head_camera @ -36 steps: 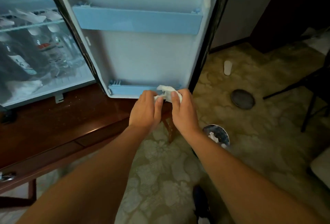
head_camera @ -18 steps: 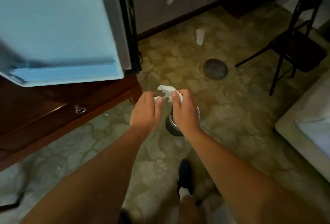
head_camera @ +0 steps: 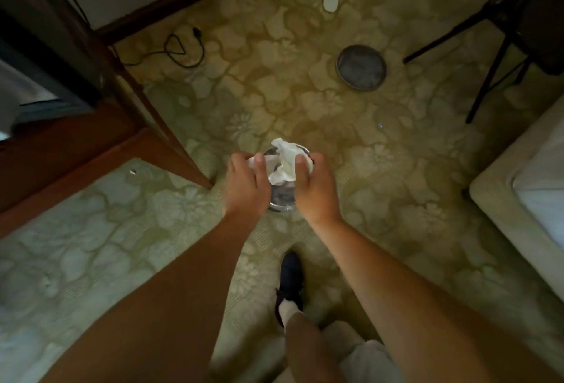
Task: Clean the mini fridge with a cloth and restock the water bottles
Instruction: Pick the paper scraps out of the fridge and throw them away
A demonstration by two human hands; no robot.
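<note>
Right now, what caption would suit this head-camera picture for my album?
The left hand and right hand hold a crumpled white cloth above a small round bin on floral carpet.

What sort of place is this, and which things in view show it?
Probably a hotel room or bedroom: patterned carpet covers the floor, a bed corner shows on the right, and a wooden desk stands on the left.

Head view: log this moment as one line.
left hand: holds cloth | right hand: holds cloth | cloth: crumpled, over bin | bin: on carpet
</note>
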